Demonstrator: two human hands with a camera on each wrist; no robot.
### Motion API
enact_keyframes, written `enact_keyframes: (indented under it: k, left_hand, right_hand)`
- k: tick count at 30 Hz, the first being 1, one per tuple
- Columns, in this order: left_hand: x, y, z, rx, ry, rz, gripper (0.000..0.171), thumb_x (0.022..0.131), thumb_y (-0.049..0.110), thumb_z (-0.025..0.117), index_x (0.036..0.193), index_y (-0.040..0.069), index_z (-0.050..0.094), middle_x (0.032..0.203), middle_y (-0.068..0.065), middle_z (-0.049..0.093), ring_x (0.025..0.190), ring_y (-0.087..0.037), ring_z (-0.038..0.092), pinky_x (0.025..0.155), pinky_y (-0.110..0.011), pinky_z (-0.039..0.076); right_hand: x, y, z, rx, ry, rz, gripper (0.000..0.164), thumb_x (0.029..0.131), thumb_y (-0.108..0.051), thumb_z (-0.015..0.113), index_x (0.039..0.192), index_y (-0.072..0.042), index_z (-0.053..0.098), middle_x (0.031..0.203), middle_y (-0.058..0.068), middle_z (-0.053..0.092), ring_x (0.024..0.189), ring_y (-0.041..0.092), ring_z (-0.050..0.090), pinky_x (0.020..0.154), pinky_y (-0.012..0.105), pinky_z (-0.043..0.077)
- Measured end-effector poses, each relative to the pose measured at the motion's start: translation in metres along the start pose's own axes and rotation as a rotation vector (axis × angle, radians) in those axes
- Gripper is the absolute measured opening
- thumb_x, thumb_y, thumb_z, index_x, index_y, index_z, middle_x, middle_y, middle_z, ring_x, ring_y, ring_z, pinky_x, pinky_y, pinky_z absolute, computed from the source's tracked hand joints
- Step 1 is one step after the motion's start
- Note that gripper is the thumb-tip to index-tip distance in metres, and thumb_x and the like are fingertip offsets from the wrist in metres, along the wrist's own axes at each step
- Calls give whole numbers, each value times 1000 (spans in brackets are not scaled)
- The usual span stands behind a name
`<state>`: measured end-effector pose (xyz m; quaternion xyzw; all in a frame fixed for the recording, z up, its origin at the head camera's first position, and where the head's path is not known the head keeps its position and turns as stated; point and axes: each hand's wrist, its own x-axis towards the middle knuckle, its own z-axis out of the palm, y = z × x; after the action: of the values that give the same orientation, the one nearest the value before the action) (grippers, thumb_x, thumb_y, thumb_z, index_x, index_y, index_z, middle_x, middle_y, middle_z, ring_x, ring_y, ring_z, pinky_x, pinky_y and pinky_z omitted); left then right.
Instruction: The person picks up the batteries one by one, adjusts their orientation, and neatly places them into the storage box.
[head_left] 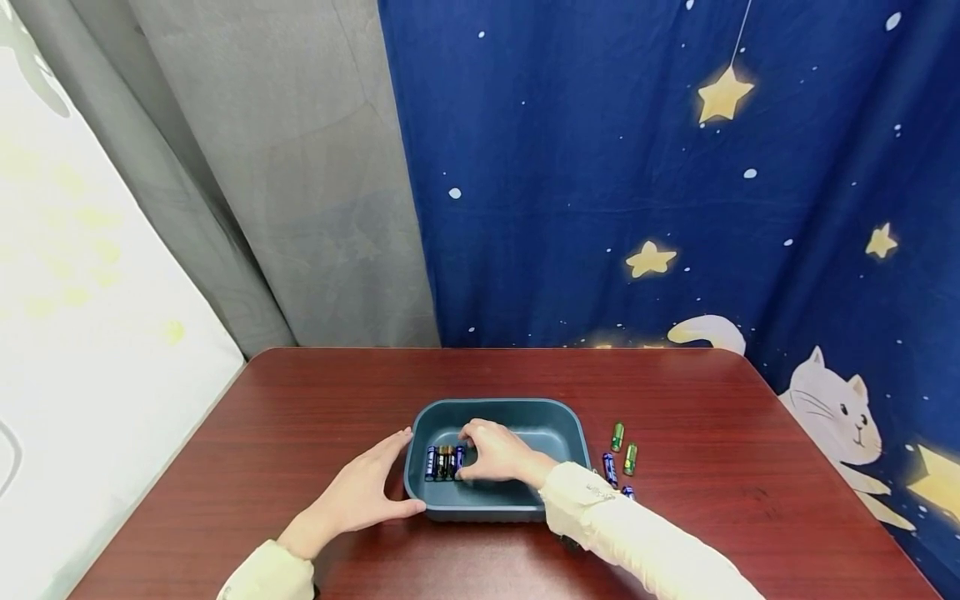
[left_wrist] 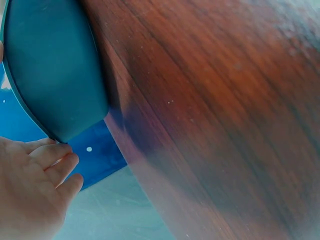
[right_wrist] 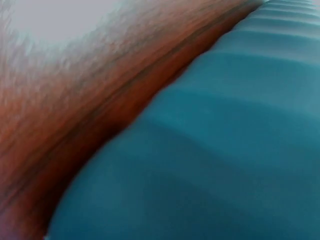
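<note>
Sleeves (head_left: 645,529) overhang reddish wood (head_left: 337,387) before starry drapery (head_left: 570,167).

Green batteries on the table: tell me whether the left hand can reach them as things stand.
Probably not directly: the teal tray and right hand lie between the left hand and the green batteries.

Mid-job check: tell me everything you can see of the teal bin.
The teal bin is an open-topped rounded rectangle, apparently plastic, with a thin rim, smooth left outer wall and ribbing visible in the right wrist view. It stands upright on the reddish-brown table, long side running left to right. Four batteries lie side by side in its left half. The left hand touches its left rim; the right hand reaches inside, the cream sleeve hiding its near right corner.
</note>
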<state>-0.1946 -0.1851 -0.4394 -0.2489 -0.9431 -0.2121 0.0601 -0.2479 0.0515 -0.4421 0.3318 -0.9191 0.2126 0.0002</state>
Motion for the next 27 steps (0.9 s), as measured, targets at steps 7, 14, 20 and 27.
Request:
enact_keyframes:
  k: [7,14,20,27]
  left_hand:
    - [0,0,0,2,-1,-2,94,66,58,70,138,6,37,138,-9,42,124,-24,42,96,-45,39]
    - [0,1,-1,-8,-8,-16,95,66,59,69,138,6,37,138,-9,41,125,-25,41,96,-46,38]
    - [-1,0,0,12,2,-12,95,66,58,70,137,5,38,138,-9,42,125,-24,41,97,-45,38]
    - [-1,0,0,8,3,-2,94,66,57,70,138,5,38,138,-10,42,125,-25,41,96,-45,38]
  right_hand:
    - [-7,-2,-10,86,6,-10,49,71,-35,75,106,-4,62,89,1,58,77,8,51,68,20,45]
    - [-22,0,-31,170,36,-43,50,72,-33,74,109,-2,59,93,5,58,80,19,55,67,22,45]
    - [-39,8,-49,225,104,-43,49,72,-33,74,109,-4,59,92,1,57,82,21,55,70,25,45]
    - [-57,27,-66,220,203,-10,48,71,-33,75,107,-6,60,88,-3,55,78,18,53,68,24,45]
